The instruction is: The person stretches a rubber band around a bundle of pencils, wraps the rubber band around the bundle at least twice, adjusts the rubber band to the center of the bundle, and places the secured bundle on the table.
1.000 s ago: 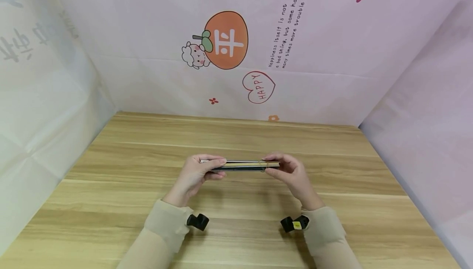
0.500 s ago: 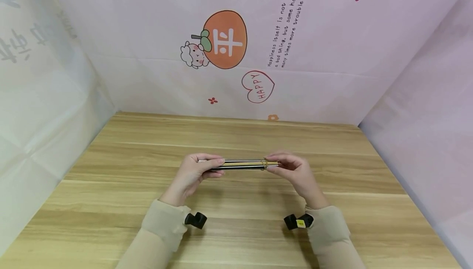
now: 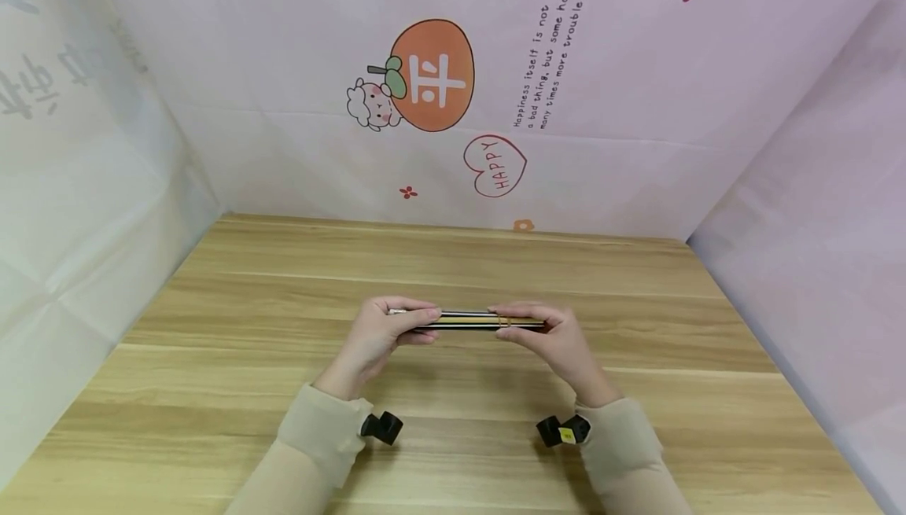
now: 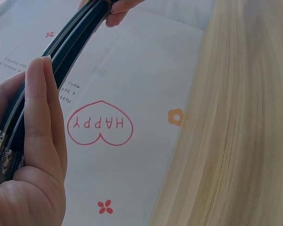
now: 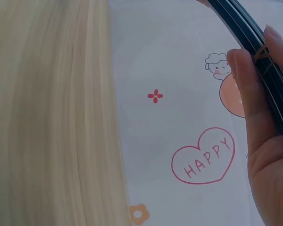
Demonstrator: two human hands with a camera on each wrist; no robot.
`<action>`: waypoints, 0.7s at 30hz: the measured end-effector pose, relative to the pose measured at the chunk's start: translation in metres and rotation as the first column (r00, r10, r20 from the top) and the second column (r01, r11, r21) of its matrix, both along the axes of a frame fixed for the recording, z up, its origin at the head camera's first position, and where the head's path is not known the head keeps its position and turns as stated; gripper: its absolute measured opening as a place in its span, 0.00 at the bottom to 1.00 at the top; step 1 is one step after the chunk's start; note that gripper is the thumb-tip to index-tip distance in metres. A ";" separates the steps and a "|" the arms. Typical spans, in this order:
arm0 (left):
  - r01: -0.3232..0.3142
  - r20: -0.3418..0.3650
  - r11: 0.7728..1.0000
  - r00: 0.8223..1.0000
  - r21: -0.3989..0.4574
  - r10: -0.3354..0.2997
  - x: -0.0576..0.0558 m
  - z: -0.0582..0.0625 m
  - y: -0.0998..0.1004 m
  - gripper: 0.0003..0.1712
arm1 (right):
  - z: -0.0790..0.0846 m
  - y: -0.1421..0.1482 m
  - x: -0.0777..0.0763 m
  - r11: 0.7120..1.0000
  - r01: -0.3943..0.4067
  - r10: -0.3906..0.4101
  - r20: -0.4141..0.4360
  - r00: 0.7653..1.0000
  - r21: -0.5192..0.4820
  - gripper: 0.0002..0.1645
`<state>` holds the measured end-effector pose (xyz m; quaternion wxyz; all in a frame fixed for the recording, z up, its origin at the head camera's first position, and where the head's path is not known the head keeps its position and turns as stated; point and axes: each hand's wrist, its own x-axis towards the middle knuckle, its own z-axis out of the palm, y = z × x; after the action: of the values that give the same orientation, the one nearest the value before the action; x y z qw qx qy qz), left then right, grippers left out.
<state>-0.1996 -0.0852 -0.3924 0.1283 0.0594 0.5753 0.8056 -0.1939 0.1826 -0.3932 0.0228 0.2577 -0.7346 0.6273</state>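
Note:
A bundle of pencils [image 3: 463, 321], dark ones and a yellow one, is held level above the table in the head view. My left hand [image 3: 373, 332] grips its left end, thumb on the near side. Metal ferrules [image 4: 5, 162] show beside the palm in the left wrist view. My right hand [image 3: 559, 336] pinches the bundle near its right end between thumb and fingers. A thin tan rubber band [image 3: 504, 321] goes round the pencils at the right fingertips. In the right wrist view the rubber band [image 5: 262, 54] looks crossed over itself. Fingers hide both bundle ends in part.
Beneath the hands lies a wood-grain table [image 3: 453, 436]. A white printed cloth [image 3: 297, 145] hangs behind it, and pale cloth sides [image 3: 835, 185] stand left and right. Black wrist cameras [image 3: 382, 426] stick out from both beige cuffs.
The right hand moved slightly right, then back left, with its fingers now farther along the bundle. The band's loops, loose-looking half a second ago, lie closer to the pencils. The bundle shifted slightly right.

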 end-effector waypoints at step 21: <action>-0.021 -0.010 1.000 1.000 -0.009 0.020 0.004 0.001 0.008 0.17 | 0.005 0.009 -0.001 0.942 0.204 -0.088 -0.392 0.916 0.265 0.19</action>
<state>-0.1955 -0.0773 -0.3915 0.1175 0.0568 0.5803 0.8039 -0.1952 0.1914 -0.3886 0.1705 0.3168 -0.8208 0.4438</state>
